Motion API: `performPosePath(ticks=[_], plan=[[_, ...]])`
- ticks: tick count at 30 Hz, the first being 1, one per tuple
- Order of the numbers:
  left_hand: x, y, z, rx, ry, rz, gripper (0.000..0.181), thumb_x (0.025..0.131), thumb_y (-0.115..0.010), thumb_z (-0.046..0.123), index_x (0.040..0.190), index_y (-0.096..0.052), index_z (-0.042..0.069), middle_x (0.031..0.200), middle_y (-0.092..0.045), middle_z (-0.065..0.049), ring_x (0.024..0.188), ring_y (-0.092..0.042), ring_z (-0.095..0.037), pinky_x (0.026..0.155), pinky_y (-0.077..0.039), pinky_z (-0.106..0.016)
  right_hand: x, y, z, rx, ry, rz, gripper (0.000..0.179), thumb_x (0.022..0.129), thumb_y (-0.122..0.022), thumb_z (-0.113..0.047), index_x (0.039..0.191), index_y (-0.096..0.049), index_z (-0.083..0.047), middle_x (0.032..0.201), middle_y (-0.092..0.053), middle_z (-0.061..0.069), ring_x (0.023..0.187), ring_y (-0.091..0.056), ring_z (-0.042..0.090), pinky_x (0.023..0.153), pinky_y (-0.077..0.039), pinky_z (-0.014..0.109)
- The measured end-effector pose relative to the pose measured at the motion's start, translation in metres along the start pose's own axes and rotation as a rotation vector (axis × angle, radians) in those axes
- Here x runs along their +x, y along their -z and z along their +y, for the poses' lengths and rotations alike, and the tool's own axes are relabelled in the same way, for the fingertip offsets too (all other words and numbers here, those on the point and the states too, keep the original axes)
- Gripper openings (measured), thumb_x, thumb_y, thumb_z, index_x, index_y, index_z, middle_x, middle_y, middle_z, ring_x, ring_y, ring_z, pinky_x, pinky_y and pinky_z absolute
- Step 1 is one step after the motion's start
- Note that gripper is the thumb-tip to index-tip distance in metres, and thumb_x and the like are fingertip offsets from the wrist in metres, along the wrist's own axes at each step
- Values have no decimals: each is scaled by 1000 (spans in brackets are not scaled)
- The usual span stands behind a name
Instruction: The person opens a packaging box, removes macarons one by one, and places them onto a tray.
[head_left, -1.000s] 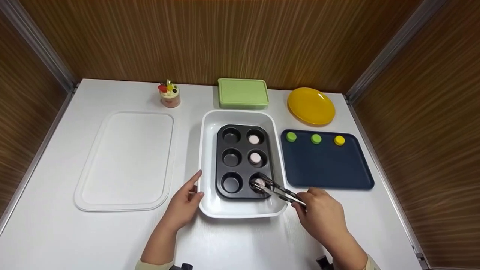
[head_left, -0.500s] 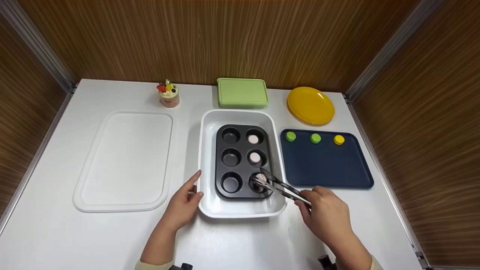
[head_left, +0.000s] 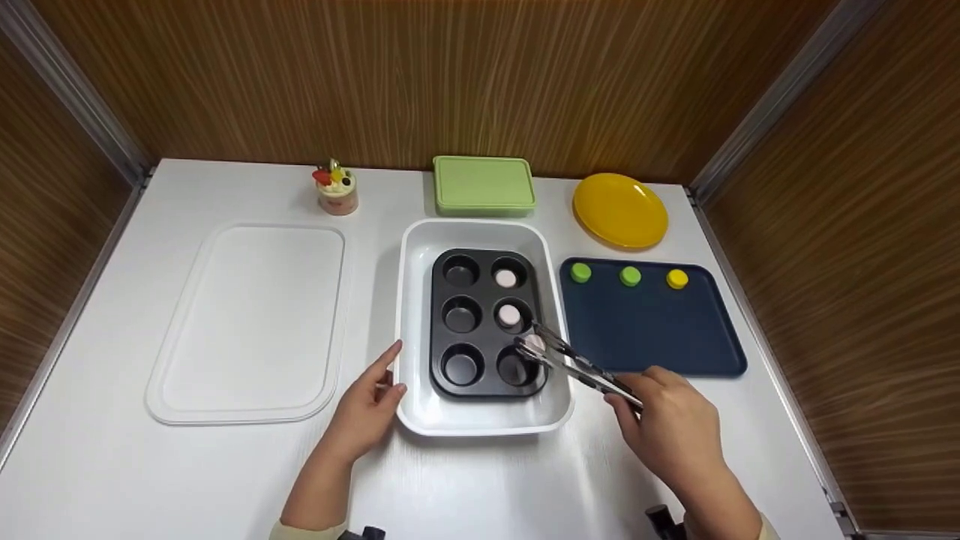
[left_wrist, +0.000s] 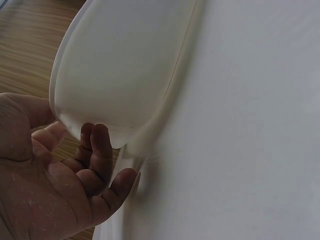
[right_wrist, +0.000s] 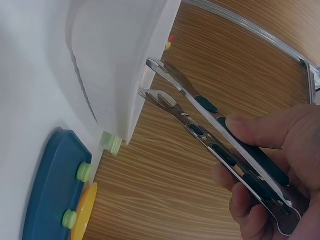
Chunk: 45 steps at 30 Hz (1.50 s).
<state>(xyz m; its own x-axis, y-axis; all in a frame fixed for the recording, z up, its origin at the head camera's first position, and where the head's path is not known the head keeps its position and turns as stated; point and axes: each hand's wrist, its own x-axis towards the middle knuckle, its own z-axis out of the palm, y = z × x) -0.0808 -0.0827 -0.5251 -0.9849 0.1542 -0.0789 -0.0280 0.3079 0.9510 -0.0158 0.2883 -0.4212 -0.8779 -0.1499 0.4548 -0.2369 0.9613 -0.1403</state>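
Observation:
My left hand (head_left: 367,409) holds the left rim of a deep white rectangular tub (head_left: 487,422), thumb at the rim and fingers along the outer wall (left_wrist: 120,65). Inside the tub lies a black six-cup muffin pan (head_left: 485,330). Metal tongs (head_left: 585,371) with dark grips are held in my right hand (head_left: 671,420). Between their tips is a pale pink disc (head_left: 534,343), at the upper edge of the pan's front right cup (head_left: 517,367). Two more pink discs (head_left: 509,315) sit in the middle and back right cups. The left column of cups (head_left: 462,365) holds nothing.
Right of the tub lies a navy tray (head_left: 652,337) with two green discs (head_left: 631,276) and a yellow disc (head_left: 677,279). Behind stand a yellow plate (head_left: 619,210), a green lidded box (head_left: 484,184) and a dessert cup (head_left: 337,191). A flat white lid (head_left: 255,322) lies left.
The tongs have closed on the pink disc in the front right cup and raised it up and to the right. My right hand has shifted right; my left hand stays at the rim.

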Motion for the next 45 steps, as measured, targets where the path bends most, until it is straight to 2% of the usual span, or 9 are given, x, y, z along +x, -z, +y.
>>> performPosePath(ticks=[5,13,32,45], plan=[[0,0,0,-6,12,-4,60,103,-64,3,160,-49,14,107,-61,-13,98,-62,-26,84,-53,-41,0,5,3,-7,-6,25,25,73,-93,-8,95,-81,-6,77,-64,1,63,-57,19,50,-47,41],[0,0,-1,-17,-1,-4,60,103,-64,2,159,-49,12,105,-60,-13,97,-61,-26,84,-53,-41,-1,11,8,-5,-13,73,24,74,-92,-9,94,-81,-5,77,-63,2,62,-57,20,50,-46,44],[0,0,0,-7,-4,-10,59,103,-63,2,159,-49,11,105,-60,-13,98,-61,-26,84,-54,-42,-7,27,20,-40,-85,67,25,74,-92,-8,96,-81,-4,77,-63,5,62,-57,23,47,-43,45],[0,0,0,-2,5,-11,60,103,-63,3,160,-48,13,106,-62,-13,98,-63,-26,83,-54,-41,-14,25,36,-48,-185,42,24,76,-91,-11,96,-80,-3,80,-66,9,68,-64,35,51,-46,55]])
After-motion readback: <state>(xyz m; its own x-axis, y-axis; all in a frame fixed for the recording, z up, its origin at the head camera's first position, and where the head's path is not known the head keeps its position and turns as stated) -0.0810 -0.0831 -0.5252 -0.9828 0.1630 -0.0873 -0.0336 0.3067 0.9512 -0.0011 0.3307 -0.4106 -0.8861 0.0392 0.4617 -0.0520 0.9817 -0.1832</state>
